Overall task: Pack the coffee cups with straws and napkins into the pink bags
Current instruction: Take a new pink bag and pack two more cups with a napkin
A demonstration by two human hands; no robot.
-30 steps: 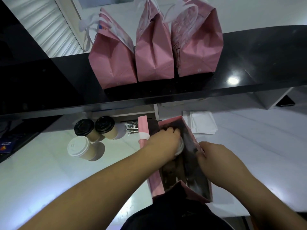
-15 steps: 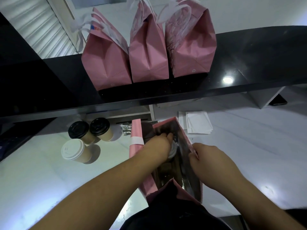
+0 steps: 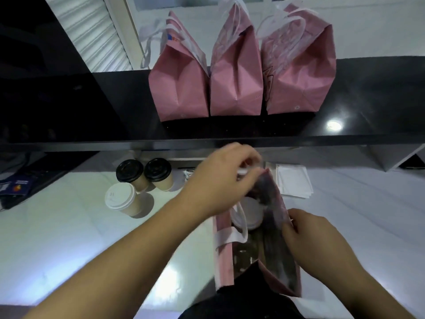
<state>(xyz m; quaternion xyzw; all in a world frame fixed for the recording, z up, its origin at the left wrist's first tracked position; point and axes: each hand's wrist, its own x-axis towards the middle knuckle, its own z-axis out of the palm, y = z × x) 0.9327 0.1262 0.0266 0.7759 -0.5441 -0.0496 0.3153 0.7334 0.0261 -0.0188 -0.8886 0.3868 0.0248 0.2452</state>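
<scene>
An open pink bag (image 3: 259,247) stands on the white counter (image 3: 69,238) right in front of the person, its mouth facing up. Inside it sits a white-lidded cup (image 3: 249,214), near the far end of the bag. The left hand (image 3: 220,178) is above the bag's far rim, fingers curled and pinched together near the rim; it seems to grip something small and white there, but motion blur hides what it is, so I cannot tell whether it is the rim, a handle or something else. The right hand (image 3: 308,236) grips the bag's right wall at its upper edge, thumb and fingers closed on the paper, holding the mouth open. A white handle (image 3: 232,234) droops over the bag's left wall. To the left on the counter stand three more cups close together: two with black lids (image 3: 130,170) (image 3: 157,169) side by side at the back and one with a white lid (image 3: 119,195) just in front of them. A stack of napkins (image 3: 293,181) lies on the counter beyond the bag, to its right. On the black shelf (image 3: 368,100) above stand three more pink bags (image 3: 179,88) (image 3: 236,84) (image 3: 301,74) in a row, touching one another, white handles up.
</scene>
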